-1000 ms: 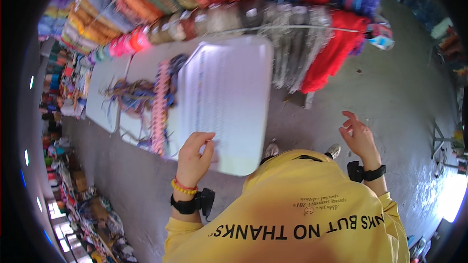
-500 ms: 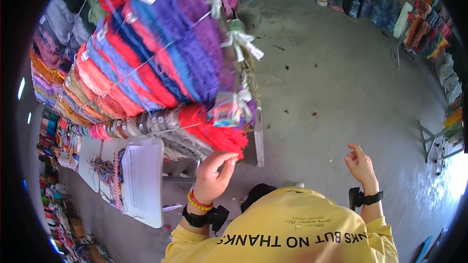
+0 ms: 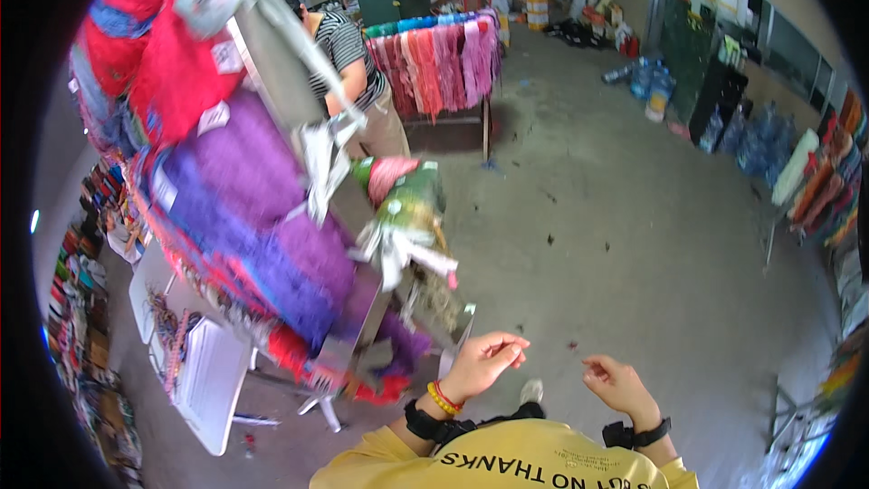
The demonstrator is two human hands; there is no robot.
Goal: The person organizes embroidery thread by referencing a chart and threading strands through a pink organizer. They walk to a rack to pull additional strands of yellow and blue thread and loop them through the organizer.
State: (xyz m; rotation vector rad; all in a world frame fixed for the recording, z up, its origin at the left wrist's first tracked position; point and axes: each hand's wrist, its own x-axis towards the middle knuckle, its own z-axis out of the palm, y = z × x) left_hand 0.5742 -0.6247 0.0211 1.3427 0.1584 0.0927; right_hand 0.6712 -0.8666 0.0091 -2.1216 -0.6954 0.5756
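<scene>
**Hanging thick with yarn, the rack (image 3: 281, 72) fills your left side**

The rack's near end is just beside your left hand (image 3: 489, 362), and you have the purple yarn (image 3: 262, 154) spread over its middle. Red yarn (image 3: 190, 81) is piled above that, while white strips (image 3: 389, 254) are knotted at the end, next to a plastic-wrapped green bundle (image 3: 412, 208).

Your left hand is half curled, its thumb bent alongside the fingers, and it shows nothing in its grasp. Whether it touches the rack, you cannot tell from this angle. Your right hand (image 3: 620, 385) is apart from it, over the floor (image 3: 543, 235), with its fingers loosely bent inward and nothing seen in them. You wear a red and a yellow bracelet (image 3: 444, 398) on the left wrist, plus a yellow shirt (image 3: 507, 457); one pale shoe (image 3: 532, 391) shows between your hands.

Low on your left, a white table (image 3: 222, 421) bears papers. Beyond the rack, you see a person in a striped top (image 3: 346, 59) near a second rack draped with pink yarn (image 3: 434, 68). Farther right, blue-tinted bottles (image 3: 652, 81) stand on the floor.
</scene>
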